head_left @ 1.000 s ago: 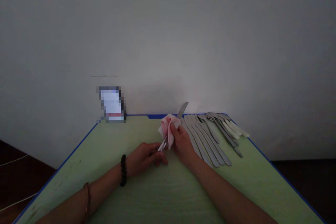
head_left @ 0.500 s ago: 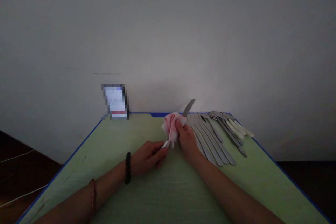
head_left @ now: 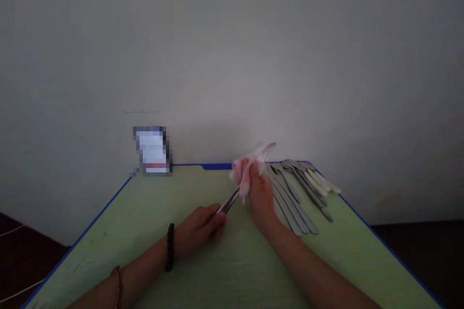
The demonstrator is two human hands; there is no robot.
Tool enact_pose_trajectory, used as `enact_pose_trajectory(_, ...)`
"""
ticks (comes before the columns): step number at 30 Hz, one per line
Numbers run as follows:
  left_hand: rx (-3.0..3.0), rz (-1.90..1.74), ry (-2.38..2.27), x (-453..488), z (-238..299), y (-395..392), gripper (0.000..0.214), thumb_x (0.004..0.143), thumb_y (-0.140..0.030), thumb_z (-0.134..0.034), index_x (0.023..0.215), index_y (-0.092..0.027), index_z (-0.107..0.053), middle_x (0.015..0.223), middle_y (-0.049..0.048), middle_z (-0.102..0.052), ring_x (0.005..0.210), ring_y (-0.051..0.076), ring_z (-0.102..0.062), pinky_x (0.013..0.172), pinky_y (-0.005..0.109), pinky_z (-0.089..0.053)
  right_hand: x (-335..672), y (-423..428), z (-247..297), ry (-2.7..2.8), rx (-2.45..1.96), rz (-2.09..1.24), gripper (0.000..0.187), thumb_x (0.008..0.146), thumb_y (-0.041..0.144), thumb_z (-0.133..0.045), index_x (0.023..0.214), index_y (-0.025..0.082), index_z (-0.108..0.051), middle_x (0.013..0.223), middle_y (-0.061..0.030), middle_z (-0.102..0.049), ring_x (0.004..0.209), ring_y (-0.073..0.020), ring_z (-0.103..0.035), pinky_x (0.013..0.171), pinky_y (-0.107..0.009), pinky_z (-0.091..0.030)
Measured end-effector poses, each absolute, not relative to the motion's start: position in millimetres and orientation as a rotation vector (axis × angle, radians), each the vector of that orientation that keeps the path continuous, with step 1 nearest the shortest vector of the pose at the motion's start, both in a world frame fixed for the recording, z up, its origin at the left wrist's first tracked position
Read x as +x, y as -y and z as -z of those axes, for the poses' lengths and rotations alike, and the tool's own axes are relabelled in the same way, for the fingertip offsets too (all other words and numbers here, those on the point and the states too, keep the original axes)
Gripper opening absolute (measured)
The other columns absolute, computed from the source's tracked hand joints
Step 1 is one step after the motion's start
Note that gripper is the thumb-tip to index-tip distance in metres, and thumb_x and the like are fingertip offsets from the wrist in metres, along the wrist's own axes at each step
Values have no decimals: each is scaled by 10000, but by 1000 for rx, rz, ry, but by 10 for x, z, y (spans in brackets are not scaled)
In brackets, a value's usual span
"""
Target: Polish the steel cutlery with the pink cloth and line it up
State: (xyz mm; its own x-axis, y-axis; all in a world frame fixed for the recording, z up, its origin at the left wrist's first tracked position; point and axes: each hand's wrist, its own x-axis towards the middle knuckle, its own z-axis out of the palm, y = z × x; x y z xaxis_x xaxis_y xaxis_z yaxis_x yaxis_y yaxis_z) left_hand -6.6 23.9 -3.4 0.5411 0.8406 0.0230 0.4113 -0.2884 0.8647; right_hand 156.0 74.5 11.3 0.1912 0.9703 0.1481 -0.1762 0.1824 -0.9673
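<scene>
My left hand (head_left: 205, 226) is closed around the handle end of a metal table knife (head_left: 230, 200), which points up and away to the right. Partway along the knife, a pink and white cloth (head_left: 242, 174) is wrapped about it. My right hand (head_left: 261, 190) grips this cloth, thumb on top, with the knife inside its folds. The blade tip sticks out beyond the cloth and looks blurred. Just right of my right hand lie several metal knives (head_left: 293, 212) side by side on the table, partly hidden by the hand and forearm.
Farther right lie several spoons or forks (head_left: 308, 183) and white-handled cutlery (head_left: 319, 184). A pixelated phone-like screen (head_left: 152, 150) stands at the back left. The green table (head_left: 174, 198) has a blue edge and meets a grey wall (head_left: 217, 58).
My right hand and the cloth have slid along the knife toward its tip, so more handle shows by my left hand. The whole view has shifted slightly.
</scene>
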Motion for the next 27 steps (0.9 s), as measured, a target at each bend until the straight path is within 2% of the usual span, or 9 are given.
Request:
enact_pose_trajectory(2,1899,-644,-1049,-58,55,-257,483,941,-548,-272,688,-188,-471,562,-36,-497,527,113,-450,561,222,-378,1420,-594,-35,1044,-1068,-1121,494,768,643,-517,670,167,-605,534,1,-518,492,-123,-419,464,-259,-347)
enact_pose_trajectory(6,1895,-670,-1036,-52,84,-269,421,940,-520,-300,749,-190,-478,557,-49,-481,526,115,-447,558,223,-374,1290,-476,62,1070,-1071,-1128,391,766,552,-576,721,166,-614,613,-11,-564,541,-128,-458,492,-248,-371)
enact_pose_trajectory(12,1932,-634,-1023,-26,33,-212,399,930,-477,-363,683,-186,-480,519,-50,-481,463,99,-417,482,208,-324,1336,-589,108,1062,-1057,-1084,289,730,462,-645,744,175,-624,684,-28,-618,616,-155,-525,559,-255,-417)
enact_pose_trajectory(17,1884,-637,-1066,-7,43,-221,400,930,-476,-357,697,-181,-494,534,-44,-500,486,104,-435,513,211,-349,1340,-632,117,1027,-1062,-1115,299,720,468,-660,787,180,-616,725,-28,-629,652,-165,-550,606,-267,-445)
enact_pose_trajectory(22,1838,-666,-1092,9,75,-265,471,937,-537,-300,732,-172,-514,542,-40,-501,497,107,-432,526,216,-354,1376,-627,68,1036,-1007,-1154,379,759,544,-596,821,173,-635,768,-39,-641,709,-175,-568,660,-276,-455)
enact_pose_trajectory(27,1861,-650,-1059,10,68,-254,490,916,-584,-330,708,-176,-504,540,-45,-491,495,98,-420,500,203,-333,1387,-627,107,1052,-996,-1217,348,732,512,-643,797,170,-637,734,-35,-643,670,-168,-563,630,-271,-449)
